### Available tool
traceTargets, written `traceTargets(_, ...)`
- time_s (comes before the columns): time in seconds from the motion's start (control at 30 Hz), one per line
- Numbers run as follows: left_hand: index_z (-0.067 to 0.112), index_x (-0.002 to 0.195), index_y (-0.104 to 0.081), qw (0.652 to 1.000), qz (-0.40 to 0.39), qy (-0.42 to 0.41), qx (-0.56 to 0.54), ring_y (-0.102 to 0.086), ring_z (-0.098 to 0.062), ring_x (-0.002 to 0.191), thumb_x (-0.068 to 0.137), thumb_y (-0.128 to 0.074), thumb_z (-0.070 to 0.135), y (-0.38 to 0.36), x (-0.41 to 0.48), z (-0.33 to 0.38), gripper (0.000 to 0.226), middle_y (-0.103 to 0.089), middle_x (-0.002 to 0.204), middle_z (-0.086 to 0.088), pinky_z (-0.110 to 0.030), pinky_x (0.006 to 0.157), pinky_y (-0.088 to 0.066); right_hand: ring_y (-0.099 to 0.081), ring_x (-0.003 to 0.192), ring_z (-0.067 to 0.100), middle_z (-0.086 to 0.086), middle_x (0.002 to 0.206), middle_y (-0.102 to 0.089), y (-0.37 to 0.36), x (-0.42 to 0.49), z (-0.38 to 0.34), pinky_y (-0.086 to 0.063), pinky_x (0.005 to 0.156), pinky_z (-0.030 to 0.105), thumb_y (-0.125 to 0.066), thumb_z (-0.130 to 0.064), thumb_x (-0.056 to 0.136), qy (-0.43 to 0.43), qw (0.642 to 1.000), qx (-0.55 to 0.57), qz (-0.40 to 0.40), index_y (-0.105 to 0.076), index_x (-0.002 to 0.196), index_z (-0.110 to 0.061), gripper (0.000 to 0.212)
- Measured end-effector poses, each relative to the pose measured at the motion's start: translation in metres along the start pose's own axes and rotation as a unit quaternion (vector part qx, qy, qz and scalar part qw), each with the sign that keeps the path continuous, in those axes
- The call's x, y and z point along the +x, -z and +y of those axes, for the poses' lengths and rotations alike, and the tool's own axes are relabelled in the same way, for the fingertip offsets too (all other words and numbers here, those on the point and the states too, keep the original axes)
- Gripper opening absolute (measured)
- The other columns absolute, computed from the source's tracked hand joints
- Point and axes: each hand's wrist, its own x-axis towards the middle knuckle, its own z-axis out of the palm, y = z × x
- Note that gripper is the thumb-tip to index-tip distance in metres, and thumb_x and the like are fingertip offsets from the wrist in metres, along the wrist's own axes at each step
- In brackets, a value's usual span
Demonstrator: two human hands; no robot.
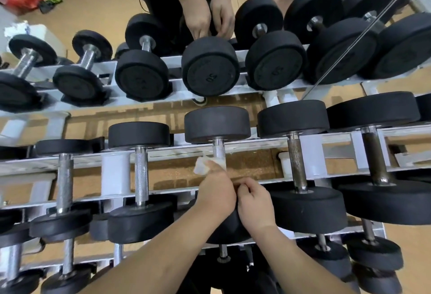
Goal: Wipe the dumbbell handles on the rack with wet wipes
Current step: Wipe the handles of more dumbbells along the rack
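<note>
Head cam, wide-angle, looks steeply down, close over rack (115, 172).

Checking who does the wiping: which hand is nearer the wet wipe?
Left. The left hand holds the wet wipe against the dumbbell handle. The right hand lies just right of the left one, nearer the camera, clear of the wipe.

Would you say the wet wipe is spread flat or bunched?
Bunched: the left hand holds the wet wipe crumpled against the dumbbell handle.
</note>
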Motion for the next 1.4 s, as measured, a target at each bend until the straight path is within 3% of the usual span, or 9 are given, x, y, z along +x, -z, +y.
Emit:
traceTargets(0.17, -0.012, 0.156, 0.010, 0.983, -0.032, 0.031, -0.181, -0.048, -0.035, 0.138, 0.101, -0.054, 0.013, 0.017, 0.007, 0.005, 0.088, -0.035, 0.157, -0.029, -0.030, 0.102, -0.043, -0.063, 0.077, 0.023, -0.006, 0.073, -0.070, -0.001, 0.000, -0.002, -0.054, 0.074, 0.048, -0.040, -0.035, 0.080, 0.008, 1.000, 0.017, 0.003, -0.068, 0.079, -0.031, 0.029)
traceTargets(0.3, -0.005, 0.157, 0.016, 0.967, 0.020, -0.035, -0.250, -0.001, -0.032, 0.158, 0.105, -0.046, 0.016, 0.018, 0.008, 0.005, 0.084, 0.011, 0.168, -0.022, -0.027, 0.124, -0.005, -0.054, 0.067, 0.022, -0.006, 0.064, -0.061, -0.001, -0.002, 0.000, -0.050, 0.071, 0.052, -0.045, -0.025, 0.089, 0.013, 1.000, 0.025, 0.014, -0.060, 0.068, -0.030, 0.027)
traceTargets(0.43, 0.012, 0.161, -0.016, 0.965, -0.059, -0.126, -0.222, -0.006, -0.027, 0.158, 0.110, -0.032, 0.039, 0.000, -0.013, -0.027, 0.060, 0.005, 0.171, -0.015, -0.028, 0.123, -0.014, -0.065, 0.082, 0.019, -0.008, 0.080, -0.072, -0.002, 0.002, 0.004, -0.056, 0.081, 0.047, -0.044, -0.033, 0.086, 0.009, 0.999, 0.032, 0.008, -0.069, 0.081, -0.031, 0.026)
traceTargets(0.53, 0.009, 0.161, -0.023, 0.968, 0.010, -0.217, -0.123, 0.020, -0.021, 0.157, 0.111, -0.030, 0.034, 0.003, -0.015, -0.056, 0.056, 0.023, 0.170, -0.007, -0.028, 0.126, 0.004, -0.067, 0.085, 0.017, -0.010, 0.084, -0.074, -0.003, 0.002, 0.006, -0.056, 0.084, 0.043, -0.048, -0.026, 0.090, 0.006, 0.999, 0.035, 0.008, -0.072, 0.086, -0.032, 0.025)
traceTargets(0.7, 0.014, 0.115, -0.068, 0.922, 0.190, -0.322, 0.103, -0.045, -0.033, 0.127, 0.091, -0.061, 0.022, 0.024, 0.006, -0.081, 0.026, -0.043, 0.147, -0.012, -0.044, 0.106, -0.044, -0.067, 0.085, 0.018, -0.009, 0.085, -0.074, -0.006, 0.006, 0.007, -0.056, 0.085, 0.042, -0.044, -0.034, 0.083, -0.004, 0.999, 0.051, 0.011, -0.071, 0.086, -0.039, 0.028)
traceTargets(0.83, 0.019, 0.096, -0.071, 0.893, 0.207, -0.371, 0.148, -0.045, -0.027, 0.093, 0.064, -0.084, 0.010, 0.024, 0.027, -0.088, 0.035, -0.053, 0.109, -0.006, -0.040, 0.072, -0.044, -0.067, 0.084, 0.017, -0.008, 0.081, -0.073, -0.007, 0.006, 0.011, -0.056, 0.086, 0.042, -0.047, -0.028, 0.089, 0.001, 0.999, 0.049, 0.013, -0.071, 0.082, -0.037, 0.026)
traceTargets(1.03, 0.009, 0.152, -0.049, 0.826, 0.197, -0.488, 0.202, -0.036, -0.031, 0.148, 0.094, -0.064, 0.005, 0.010, 0.044, -0.101, 0.059, -0.044, 0.159, -0.012, -0.045, 0.125, -0.028, -0.067, 0.088, 0.014, -0.010, 0.084, -0.073, -0.007, 0.008, 0.010, -0.055, 0.088, 0.041, -0.043, -0.035, 0.084, 0.013, 0.999, 0.044, 0.010, -0.070, 0.087, -0.044, 0.029)
traceTargets(1.2, 0.018, 0.165, -0.016, 0.788, 0.148, -0.538, 0.260, 0.001, -0.022, 0.160, 0.086, -0.039, -0.002, 0.021, 0.061, -0.114, 0.085, -0.006, 0.173, -0.006, -0.045, 0.130, -0.004, -0.067, 0.087, 0.014, -0.011, 0.082, -0.073, -0.008, 0.009, 0.012, -0.055, 0.089, 0.043, -0.042, -0.035, 0.083, 0.009, 0.999, 0.044, 0.014, -0.072, 0.085, -0.038, 0.030)
traceTargets(1.4, 0.013, 0.165, -0.017, 0.816, 0.165, -0.518, 0.196, -0.003, -0.024, 0.160, 0.087, -0.054, -0.006, 0.004, 0.066, -0.108, 0.088, -0.013, 0.173, -0.006, -0.046, 0.130, -0.009, -0.067, 0.090, 0.013, -0.011, 0.086, -0.073, -0.008, 0.009, 0.011, -0.054, 0.091, 0.041, -0.042, -0.035, 0.084, 0.001, 0.999, 0.038, 0.018, -0.073, 0.085, -0.034, 0.031)
